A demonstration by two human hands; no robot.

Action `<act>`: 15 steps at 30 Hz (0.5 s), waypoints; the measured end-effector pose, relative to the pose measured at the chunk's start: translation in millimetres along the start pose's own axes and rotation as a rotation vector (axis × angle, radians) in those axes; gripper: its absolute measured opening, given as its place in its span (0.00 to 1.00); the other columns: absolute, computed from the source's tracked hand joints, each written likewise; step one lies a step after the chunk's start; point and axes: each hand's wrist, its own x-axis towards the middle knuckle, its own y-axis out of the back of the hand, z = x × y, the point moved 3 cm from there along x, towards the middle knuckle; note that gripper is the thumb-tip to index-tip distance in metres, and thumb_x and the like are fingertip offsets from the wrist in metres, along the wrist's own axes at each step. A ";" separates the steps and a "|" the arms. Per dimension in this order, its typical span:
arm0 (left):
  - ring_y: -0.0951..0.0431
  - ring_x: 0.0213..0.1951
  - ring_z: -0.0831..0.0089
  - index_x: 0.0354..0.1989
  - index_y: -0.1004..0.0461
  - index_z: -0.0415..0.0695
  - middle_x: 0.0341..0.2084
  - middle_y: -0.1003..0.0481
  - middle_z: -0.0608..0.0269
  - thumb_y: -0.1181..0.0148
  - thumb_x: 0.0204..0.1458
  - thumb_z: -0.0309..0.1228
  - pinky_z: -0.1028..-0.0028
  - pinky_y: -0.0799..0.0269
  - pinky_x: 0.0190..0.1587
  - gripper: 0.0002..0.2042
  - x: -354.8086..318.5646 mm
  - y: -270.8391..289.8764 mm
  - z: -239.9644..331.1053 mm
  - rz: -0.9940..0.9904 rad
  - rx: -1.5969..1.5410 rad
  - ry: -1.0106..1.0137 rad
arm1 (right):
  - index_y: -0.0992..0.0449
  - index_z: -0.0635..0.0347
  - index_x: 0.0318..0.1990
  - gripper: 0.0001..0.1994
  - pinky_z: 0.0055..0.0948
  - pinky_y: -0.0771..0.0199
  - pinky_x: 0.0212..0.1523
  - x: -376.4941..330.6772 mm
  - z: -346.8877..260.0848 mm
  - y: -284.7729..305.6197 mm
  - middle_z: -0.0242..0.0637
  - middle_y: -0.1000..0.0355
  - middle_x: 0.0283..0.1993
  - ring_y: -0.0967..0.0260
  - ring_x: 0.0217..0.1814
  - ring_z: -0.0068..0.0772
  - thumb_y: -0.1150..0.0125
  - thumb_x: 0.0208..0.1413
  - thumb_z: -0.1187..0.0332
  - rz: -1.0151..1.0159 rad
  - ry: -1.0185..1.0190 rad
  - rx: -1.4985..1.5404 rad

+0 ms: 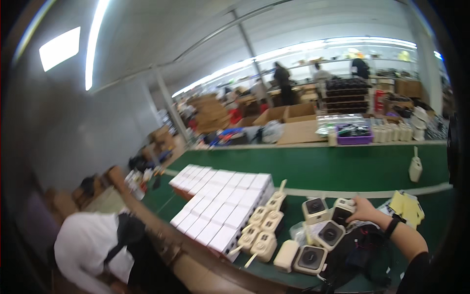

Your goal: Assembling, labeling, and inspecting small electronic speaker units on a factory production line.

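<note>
My right hand [363, 210], with a dark band on its wrist, reaches in from the right. Its fingers are closed round the side of a cream speaker-like device [342, 209] with a dark front. Close by are more such boxy devices with round black faces: one behind [315, 208], one in front [328, 235] and one nearer the table edge [310, 258]. Left of these stand several cream devices with straps [264, 245], in rows. A plain cream block [286, 256] sits between the two groups. My left hand is out of view.
White boxes [220, 208] stand in a large block on the green table. Yellow papers [407, 208] lie at right, black cloth-like material [360, 255] in front. A strapped device [415, 166] lies on the far belt, below a purple bin [353, 137]. A person [98, 245] bends at lower left.
</note>
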 end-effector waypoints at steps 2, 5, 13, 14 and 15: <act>0.41 0.56 0.61 0.55 0.41 0.33 0.53 0.38 0.51 0.49 0.55 0.29 0.67 0.45 0.56 0.20 -3.8 -1.7 -2.1 0.038 -0.157 0.222 | 0.29 0.65 0.40 0.35 0.35 0.32 0.46 -9.9 0.8 10.0 0.49 0.29 0.39 0.31 0.43 0.47 0.25 0.19 0.57 0.081 -0.019 0.110; 0.39 0.56 0.74 0.59 0.45 0.35 0.54 0.37 0.57 0.47 0.54 0.25 0.75 0.45 0.56 0.24 -18.6 6.2 -5.4 0.132 -0.378 0.566 | 0.31 0.63 0.44 0.34 0.34 0.33 0.46 -41.7 -29.7 44.6 0.47 0.32 0.40 0.34 0.44 0.47 0.27 0.21 0.62 0.330 0.048 0.129; 0.36 0.51 0.54 0.57 0.45 0.35 0.50 0.37 0.46 0.49 0.55 0.37 0.60 0.42 0.54 0.26 -34.7 75.4 12.9 1.537 0.913 -0.259 | 0.35 0.65 0.53 0.32 0.30 0.32 0.45 -151.7 -151.7 132.0 0.44 0.33 0.45 0.34 0.45 0.39 0.33 0.35 0.71 0.465 0.470 0.387; 0.40 0.55 0.54 0.59 0.50 0.37 0.54 0.43 0.44 0.39 0.44 0.40 0.60 0.45 0.57 0.37 -36.5 78.7 3.3 1.516 0.845 -0.265 | 0.35 0.66 0.53 0.32 0.29 0.32 0.45 -168.3 -158.1 133.7 0.44 0.33 0.45 0.34 0.45 0.39 0.33 0.35 0.71 0.424 0.516 0.436; 0.44 0.59 0.55 0.61 0.55 0.39 0.58 0.48 0.41 0.29 0.33 0.43 0.60 0.49 0.59 0.49 -36.5 87.4 -5.4 1.491 0.778 -0.278 | 0.36 0.66 0.53 0.32 0.29 0.32 0.45 -182.4 -161.1 136.4 0.44 0.33 0.45 0.34 0.45 0.38 0.33 0.36 0.71 0.388 0.564 0.480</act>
